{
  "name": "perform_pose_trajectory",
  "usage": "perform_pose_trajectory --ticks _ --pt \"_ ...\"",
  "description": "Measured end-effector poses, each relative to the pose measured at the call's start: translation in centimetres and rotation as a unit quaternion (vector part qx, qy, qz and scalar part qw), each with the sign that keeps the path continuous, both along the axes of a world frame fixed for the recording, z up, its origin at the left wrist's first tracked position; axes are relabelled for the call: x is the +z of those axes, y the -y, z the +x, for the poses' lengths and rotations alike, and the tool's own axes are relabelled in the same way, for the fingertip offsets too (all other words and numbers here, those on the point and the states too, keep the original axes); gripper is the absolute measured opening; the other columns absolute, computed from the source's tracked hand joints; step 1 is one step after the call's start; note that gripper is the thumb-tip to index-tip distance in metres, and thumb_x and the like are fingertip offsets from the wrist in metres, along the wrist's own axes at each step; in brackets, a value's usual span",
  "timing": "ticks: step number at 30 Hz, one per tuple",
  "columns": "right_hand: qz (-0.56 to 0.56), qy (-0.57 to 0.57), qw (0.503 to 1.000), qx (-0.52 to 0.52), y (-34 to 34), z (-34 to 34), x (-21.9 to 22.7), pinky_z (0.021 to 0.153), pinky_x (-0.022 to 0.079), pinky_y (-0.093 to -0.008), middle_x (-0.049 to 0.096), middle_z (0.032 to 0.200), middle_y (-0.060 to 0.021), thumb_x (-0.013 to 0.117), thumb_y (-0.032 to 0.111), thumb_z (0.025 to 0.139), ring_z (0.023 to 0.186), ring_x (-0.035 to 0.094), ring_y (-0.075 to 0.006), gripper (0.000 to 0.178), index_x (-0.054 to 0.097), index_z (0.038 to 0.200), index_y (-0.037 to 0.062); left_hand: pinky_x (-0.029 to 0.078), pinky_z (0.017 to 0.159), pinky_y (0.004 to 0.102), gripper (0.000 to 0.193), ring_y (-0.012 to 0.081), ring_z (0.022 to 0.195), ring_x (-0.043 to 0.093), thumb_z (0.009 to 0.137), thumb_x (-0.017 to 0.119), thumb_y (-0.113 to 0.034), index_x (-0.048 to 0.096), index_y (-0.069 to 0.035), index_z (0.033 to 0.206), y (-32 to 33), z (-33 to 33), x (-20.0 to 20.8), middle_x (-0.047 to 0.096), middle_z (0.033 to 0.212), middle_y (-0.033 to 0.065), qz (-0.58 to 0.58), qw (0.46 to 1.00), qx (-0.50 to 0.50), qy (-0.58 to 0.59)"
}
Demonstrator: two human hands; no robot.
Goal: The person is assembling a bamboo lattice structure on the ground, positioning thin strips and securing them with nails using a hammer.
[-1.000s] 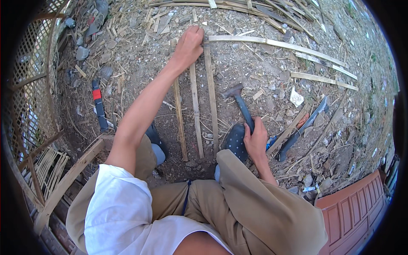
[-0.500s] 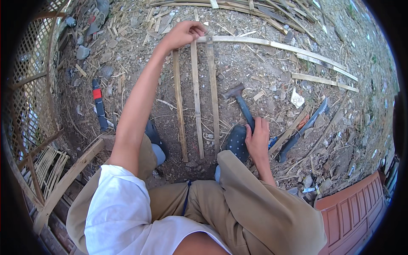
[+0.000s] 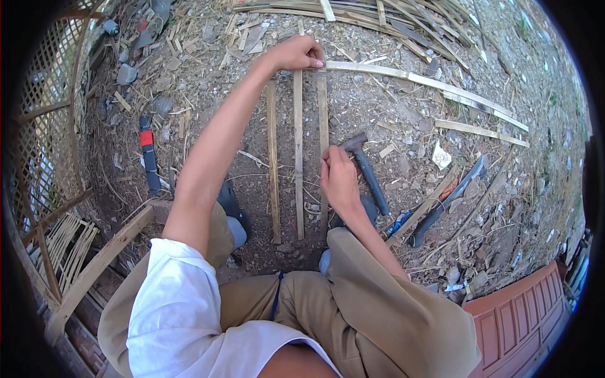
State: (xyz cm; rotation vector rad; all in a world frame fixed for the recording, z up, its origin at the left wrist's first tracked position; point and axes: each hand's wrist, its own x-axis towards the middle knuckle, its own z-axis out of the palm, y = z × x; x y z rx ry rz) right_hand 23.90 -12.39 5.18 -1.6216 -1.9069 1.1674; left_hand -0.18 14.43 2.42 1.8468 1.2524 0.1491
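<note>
My left hand (image 3: 299,54) reaches far forward, its fingers closed on a long pale wooden strip (image 3: 378,69) where it crosses the tops of the upright slats. Three narrow wooden slats lie lengthwise on the dirt: a left one (image 3: 273,164), a middle one (image 3: 299,151) and a right one (image 3: 322,113). My right hand (image 3: 341,179) is over the right slat with its fingers curled; whether it grips anything is hidden. Just right of that hand lies a hammer (image 3: 370,176), its head pointing away and its handle end beside my dark shoe (image 3: 368,208).
A machete (image 3: 450,198) lies at right beside a wooden piece (image 3: 423,206). A dark sheath-like object with a red band (image 3: 147,146) is at left. Bamboo strips (image 3: 353,17) are piled at the far side. A wooden frame (image 3: 101,271) and reddish-brown panel (image 3: 523,315) flank me.
My right hand has let go of the hammer's handle and moved up and left to the right slat. My left hand has shifted slightly right along the strip.
</note>
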Motion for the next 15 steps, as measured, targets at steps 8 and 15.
perform_pose_trajectory --ticks 8,15 --pt "0.102 0.024 0.993 -0.052 1.0 4.0 -0.3 0.089 0.053 -0.0534 0.061 0.110 -0.0227 0.067 -0.008 0.097 0.102 0.064 -0.0450 0.021 0.063 0.118 -0.0030 0.057 0.086 0.0431 0.042 0.0247 0.095 0.073 0.096 0.087 -0.039 0.079 -0.001 0.114 1.9 1.5 0.7 0.079 0.102 0.0123 0.024 0.999 0.035 -0.007" --pt "0.123 0.037 0.986 -0.108 1.3 7.0 -0.9 0.099 0.052 -0.0511 0.059 0.119 -0.0215 0.071 -0.010 0.093 0.113 0.060 -0.0421 0.030 0.063 0.122 -0.0036 0.056 0.093 0.0448 0.046 0.0295 0.104 0.073 0.096 0.086 -0.039 0.076 -0.001 0.119 2.5 1.5 -1.2 0.078 0.106 0.0173 0.053 0.996 0.055 -0.049"
